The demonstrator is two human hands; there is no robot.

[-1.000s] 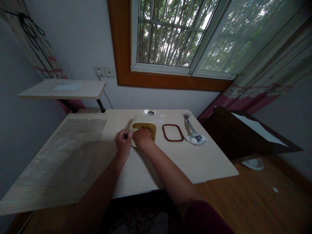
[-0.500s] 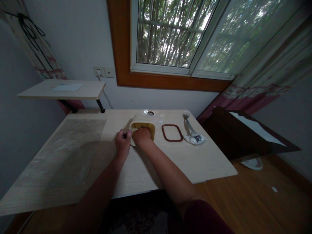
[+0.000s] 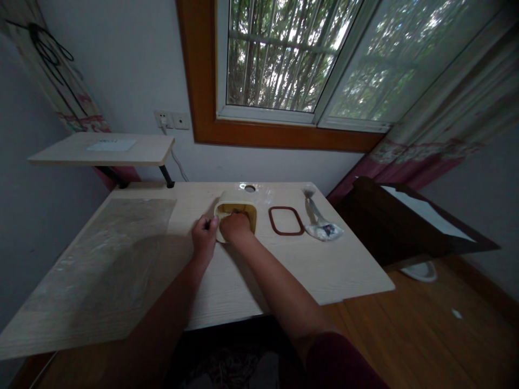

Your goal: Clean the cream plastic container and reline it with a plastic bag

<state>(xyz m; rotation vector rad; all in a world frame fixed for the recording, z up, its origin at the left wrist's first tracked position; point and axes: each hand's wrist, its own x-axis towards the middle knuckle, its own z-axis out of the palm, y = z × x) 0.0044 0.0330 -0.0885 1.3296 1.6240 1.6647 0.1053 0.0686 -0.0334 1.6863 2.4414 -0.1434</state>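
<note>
A small cream box [image 3: 253, 204] with rounded corners and a yellowish inside stands towards the back of the desk, its opening facing me. My right hand [image 3: 235, 226] reaches into it with the fingers bent inward. The fingertips and whatever they touch are hidden by the hand and the box wall. Against the box's left edge is my left hand [image 3: 204, 235], closed, with a small dark thing [image 3: 207, 224] showing between its fingers. To the right of the box lies a flat reddish-brown rounded frame [image 3: 286, 234], apart from both hands.
A knotted clear plastic bag [image 3: 325, 231] with whitish contents lies right of the frame. Thin clear plastic sheeting [image 3: 121, 243] covers part of the desk [image 3: 292, 270] on the left. A raised shelf [image 3: 141, 151] with a paper stands at the back left, and a cable hole [image 3: 250, 188] lies behind the box.
Both hands keep almost the same place at the box. The whole view has shifted very slightly; nothing else visibly differs.
</note>
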